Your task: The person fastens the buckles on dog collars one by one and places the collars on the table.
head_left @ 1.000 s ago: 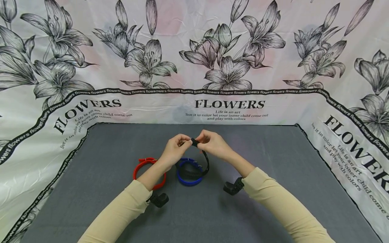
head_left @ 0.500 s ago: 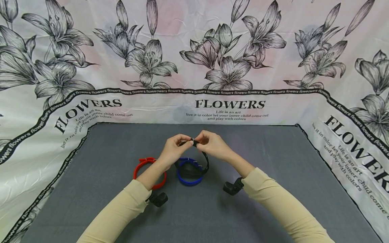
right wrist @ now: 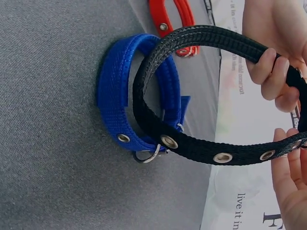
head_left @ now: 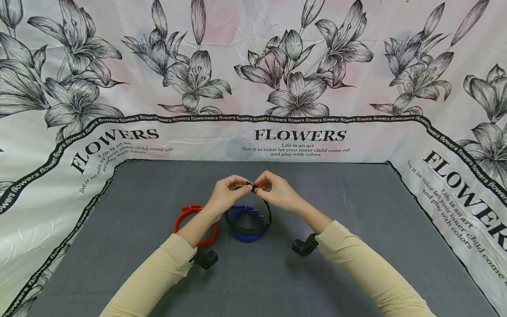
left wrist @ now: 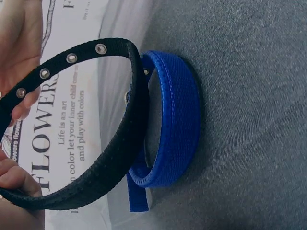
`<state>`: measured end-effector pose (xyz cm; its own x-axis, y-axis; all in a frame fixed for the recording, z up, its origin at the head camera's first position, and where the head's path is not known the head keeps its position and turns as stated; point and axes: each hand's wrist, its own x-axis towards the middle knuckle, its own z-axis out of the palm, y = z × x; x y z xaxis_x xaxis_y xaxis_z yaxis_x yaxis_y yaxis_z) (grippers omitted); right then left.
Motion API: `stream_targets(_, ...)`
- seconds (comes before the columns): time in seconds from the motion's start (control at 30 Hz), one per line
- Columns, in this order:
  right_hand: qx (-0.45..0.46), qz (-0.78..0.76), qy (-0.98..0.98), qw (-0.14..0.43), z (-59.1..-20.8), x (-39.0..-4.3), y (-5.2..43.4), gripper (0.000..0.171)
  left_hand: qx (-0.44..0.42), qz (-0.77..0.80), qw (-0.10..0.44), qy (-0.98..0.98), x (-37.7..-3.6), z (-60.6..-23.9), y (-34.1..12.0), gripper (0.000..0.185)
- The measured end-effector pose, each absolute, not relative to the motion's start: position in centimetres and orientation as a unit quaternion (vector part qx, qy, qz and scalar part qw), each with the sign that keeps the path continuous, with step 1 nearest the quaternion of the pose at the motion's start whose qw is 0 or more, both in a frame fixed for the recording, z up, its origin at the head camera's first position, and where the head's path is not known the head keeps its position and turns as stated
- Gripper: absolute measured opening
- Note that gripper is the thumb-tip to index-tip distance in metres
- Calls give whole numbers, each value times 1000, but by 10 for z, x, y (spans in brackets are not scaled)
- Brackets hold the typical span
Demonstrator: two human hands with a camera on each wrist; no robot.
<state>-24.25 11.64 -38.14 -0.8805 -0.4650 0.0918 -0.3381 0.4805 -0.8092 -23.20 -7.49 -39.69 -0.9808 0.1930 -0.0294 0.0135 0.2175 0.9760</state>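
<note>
Both hands, left hand [head_left: 226, 190] and right hand [head_left: 276, 190], pinch the ends of a black eyeleted collar [right wrist: 201, 139] held above the blue collar [left wrist: 175, 124] on the grey table [head_left: 356, 246]; a slipping fingertip could let the strap spring open.

Count: three collars, two hands, one bench.

Collars, three in all, one of each colour: one black collar [head_left: 268, 210] [left wrist: 103, 167] [right wrist: 192, 139], one blue collar [head_left: 245, 226] [left wrist: 175, 124] [right wrist: 115, 96], one red collar [head_left: 186, 216] [right wrist: 175, 14]. Hands, two: one left hand [head_left: 225, 193] and one right hand [head_left: 277, 191]. Metal eyelets on the black collar: four show in the left wrist view, three in the right wrist view. On the blue collar, one eyelet and one metal ring [right wrist: 147, 155] show in the right wrist view. One grey bench [head_left: 356, 211]. One flower-printed backdrop [head_left: 253, 66]; the large word FLOWERS shows on it three times in the head view.
</note>
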Motion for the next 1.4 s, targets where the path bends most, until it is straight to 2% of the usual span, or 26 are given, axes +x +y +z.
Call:
stream_targets(0.3, -239, -434, 866, 65, -385, -242, 117, 25, 46, 635, 66, 768, -228, -393, -73, 24)
stream_targets(0.53, -244, -431, 865, 77, -385, -242, 119, 23, 52, 653, 55, 754, -228, -397, -74, 23)
stream_targets(0.9, -238, -446, 858, 90, -389, -243, 122, 23, 27, 693, 68, 718, -228, -394, -74, 22)
stream_targets(1.4, -230, -459, 853, 91, -390, -242, 125, 21, 41, 728, 16, 685, -226, -394, -72, 20)
